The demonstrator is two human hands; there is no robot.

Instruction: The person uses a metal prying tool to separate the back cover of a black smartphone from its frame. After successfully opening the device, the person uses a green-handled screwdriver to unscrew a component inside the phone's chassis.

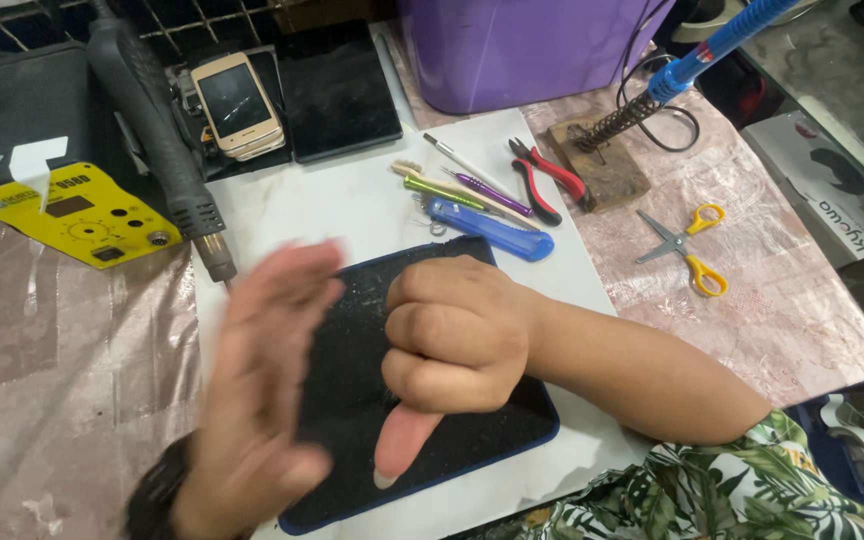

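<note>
I see my right hand (457, 335) balled into an empty fist, thumb pointing down onto the dark blue-edged mat (352, 380), while my blurred left hand (262, 390) hovers flat and open, holding nothing, over the mat's left edge.

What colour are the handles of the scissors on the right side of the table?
Yellow. The scissors lie open on the pinkish table cover, clearest in the head view.
</note>
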